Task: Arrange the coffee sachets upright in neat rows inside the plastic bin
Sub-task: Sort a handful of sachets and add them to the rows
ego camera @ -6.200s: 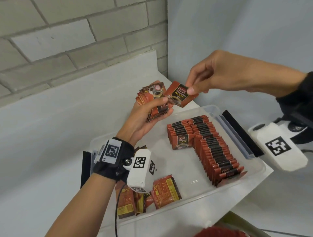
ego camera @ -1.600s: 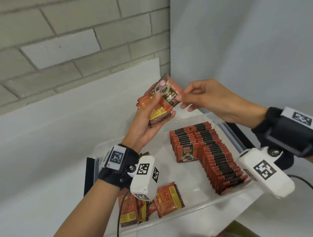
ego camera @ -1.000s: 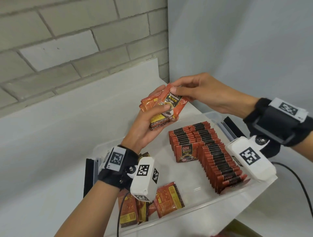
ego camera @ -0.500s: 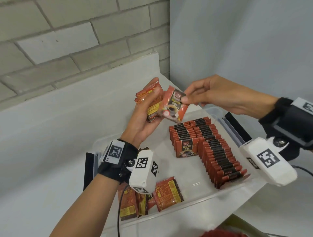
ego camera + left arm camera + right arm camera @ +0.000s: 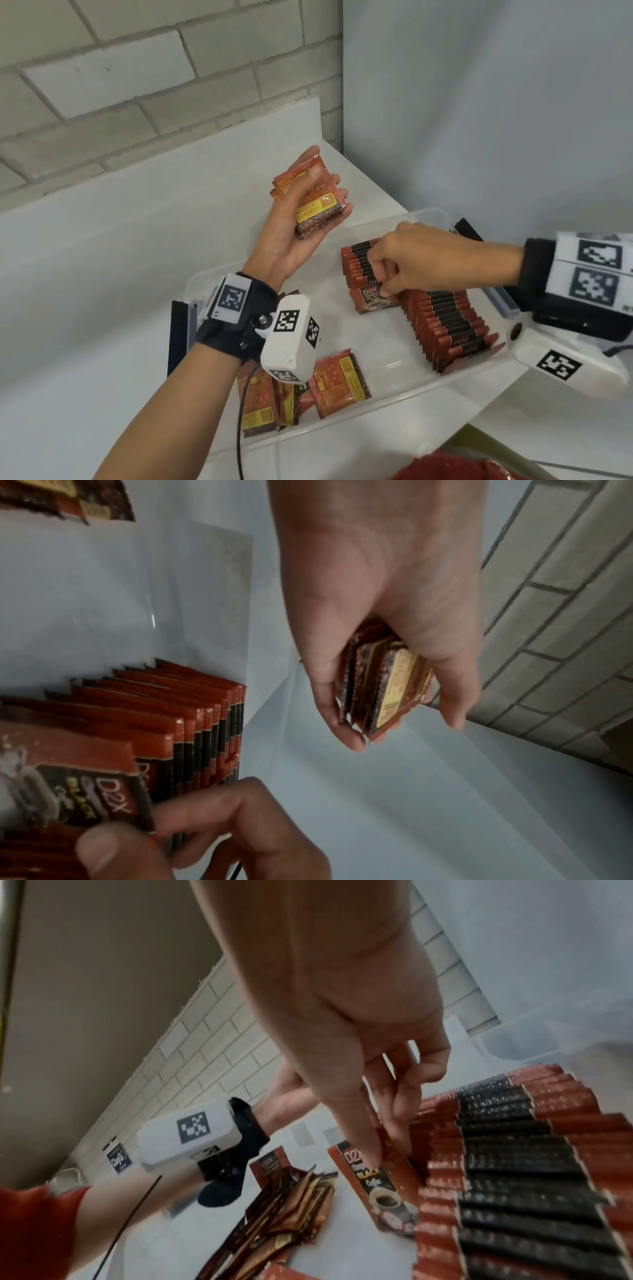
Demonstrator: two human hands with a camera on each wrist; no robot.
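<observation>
My left hand (image 5: 325,192) is raised above the bin's far left corner and grips a stack of red coffee sachets (image 5: 317,209), thumb across the top; the stack (image 5: 380,685) shows edge-on in the left wrist view. My right hand (image 5: 385,291) is down in the clear plastic bin (image 5: 387,404). It pinches one sachet (image 5: 371,303) between thumb and fingers, upright at the front of the short row (image 5: 358,263). That sachet (image 5: 387,1191) faces out with its printed front. A longer upright row (image 5: 448,325) runs beside it to the right.
Several loose sachets (image 5: 337,378) lie flat in the bin's near left corner, partly under my left wrist camera (image 5: 291,339). The bin sits on a white counter (image 5: 102,274) in a corner between a brick wall and a plain wall. Black latches flank the bin.
My right hand pulled one sachet off the stack held in my left hand and carried it down to the front of the short row. The left hand stayed raised with the stack.
</observation>
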